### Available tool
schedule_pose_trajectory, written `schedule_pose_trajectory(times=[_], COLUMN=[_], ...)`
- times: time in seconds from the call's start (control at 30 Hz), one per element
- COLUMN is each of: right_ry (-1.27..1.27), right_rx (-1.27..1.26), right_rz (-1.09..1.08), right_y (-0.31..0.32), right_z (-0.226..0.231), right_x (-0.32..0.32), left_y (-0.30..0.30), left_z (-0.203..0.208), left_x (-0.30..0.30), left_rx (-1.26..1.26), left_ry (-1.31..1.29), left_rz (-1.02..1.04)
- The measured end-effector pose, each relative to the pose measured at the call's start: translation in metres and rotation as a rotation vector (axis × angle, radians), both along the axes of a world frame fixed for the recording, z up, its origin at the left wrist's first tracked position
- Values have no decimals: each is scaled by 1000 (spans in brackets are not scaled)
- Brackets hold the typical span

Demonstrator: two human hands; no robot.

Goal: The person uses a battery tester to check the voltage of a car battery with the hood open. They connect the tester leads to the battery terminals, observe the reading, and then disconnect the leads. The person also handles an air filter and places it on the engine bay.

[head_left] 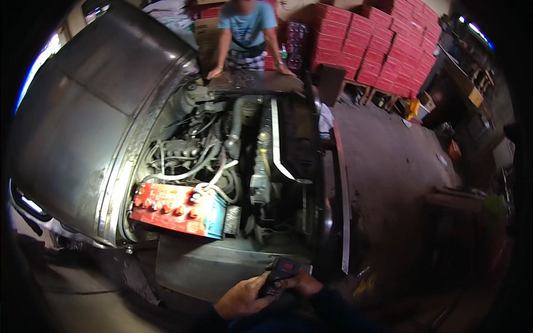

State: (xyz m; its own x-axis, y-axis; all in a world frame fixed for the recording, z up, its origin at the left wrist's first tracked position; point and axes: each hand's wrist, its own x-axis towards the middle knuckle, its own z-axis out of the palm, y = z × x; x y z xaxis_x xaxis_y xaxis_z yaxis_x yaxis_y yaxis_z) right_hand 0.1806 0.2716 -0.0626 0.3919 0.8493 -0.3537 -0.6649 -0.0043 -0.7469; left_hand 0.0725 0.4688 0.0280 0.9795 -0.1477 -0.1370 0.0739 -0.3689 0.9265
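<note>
Two bare hands on one dark handheld device with a small reddish display, held low in front of the body, just over the near fender of an opened car. Left hand: fingers curled closed along the device's left side; the tips are hidden. Right hand: closed on the right side, thumb bent across the front face; remaining fingers hidden behind. Red-and-teal battery beyond, to the left, beside the engine.
</note>
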Motion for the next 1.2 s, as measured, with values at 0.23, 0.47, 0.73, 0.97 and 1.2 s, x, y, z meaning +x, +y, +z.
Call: schedule_pose_trajectory(times=[0.23,0.47,0.73,0.97,1.2], right_ry=[263,-57,-347,-293,-170], right_rx=[-45,-680,-1476,-1498,-1526], right_rz=[-547,-984,-701,-431,-280], right_y=[-166,-315,-461,-624,-791], right_z=[12,-43,-167,-257,-267], right_x=[11,-16,-124,-144,16], left_y=[-93,-113,-173,-224,-258], left_z=[-17,-63,-60,-96,-149], left_x=[15,41,95,193,256], left_rx=[169,213,98,748,1059], left_ry=[44,78,-23,-395,-158], left_rz=[32,-170,-1,521,1059])
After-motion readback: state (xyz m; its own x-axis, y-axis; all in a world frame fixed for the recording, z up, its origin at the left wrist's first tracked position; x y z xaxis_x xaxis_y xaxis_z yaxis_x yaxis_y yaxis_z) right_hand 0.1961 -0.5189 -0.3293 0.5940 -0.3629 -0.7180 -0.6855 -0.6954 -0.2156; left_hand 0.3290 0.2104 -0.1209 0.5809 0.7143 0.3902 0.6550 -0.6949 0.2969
